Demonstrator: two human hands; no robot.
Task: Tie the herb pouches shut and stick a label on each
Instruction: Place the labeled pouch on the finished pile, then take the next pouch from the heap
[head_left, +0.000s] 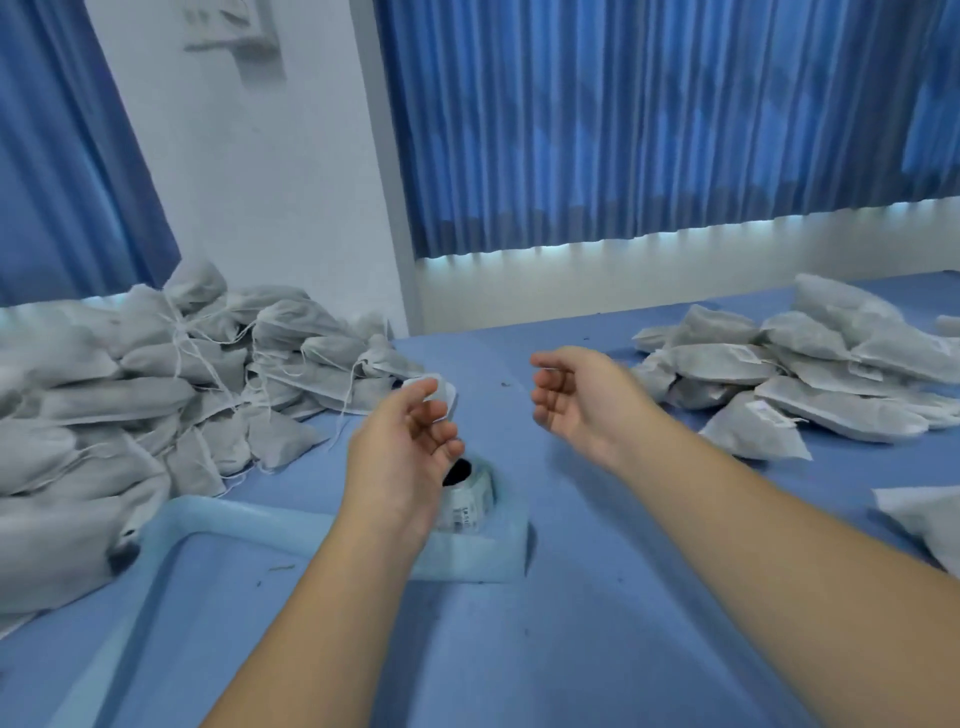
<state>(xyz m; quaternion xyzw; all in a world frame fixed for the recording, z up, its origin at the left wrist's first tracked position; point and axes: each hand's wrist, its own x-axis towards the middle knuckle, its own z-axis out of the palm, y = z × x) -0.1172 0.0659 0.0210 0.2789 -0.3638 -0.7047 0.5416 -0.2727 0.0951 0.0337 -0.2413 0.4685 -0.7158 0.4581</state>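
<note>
Left hand (400, 452) raised over the worktop (571, 597), palm turned inward. Its thumb and fingers (441, 431) are curled, pinching a small white label (444, 402) at the tips; the label's edges are blurred and print cannot be read. Right hand (576, 402) is level with it and well apart, palm facing left, fingers (545, 387) loosely bent and slightly spread, holding nothing. No pouch is in either hand. Roll (470, 501) of labels stands just below the left hand, partly hidden by the wrist, in the far right corner of a pale blue tray (218, 517). Left pile (156, 384) of grey pouches, with loose white strings showing, lies left of the left hand; its nearest pouch is close to the label, and contact cannot be told. The pile reaches the tray's far left rim. Right pile (810, 374), pouches lying flatter and several with white labels visible, lies right of the right hand, near but apart. One more pouch (924, 519) is cut off by the right frame edge. Bare blue worktop runs between the two piles, from the hands forward to the far edge and back toward the person, right of the tray. Small dark flecks are scattered on it. Far edge meets a white wall (270, 182) and blue curtain (649, 130).
</note>
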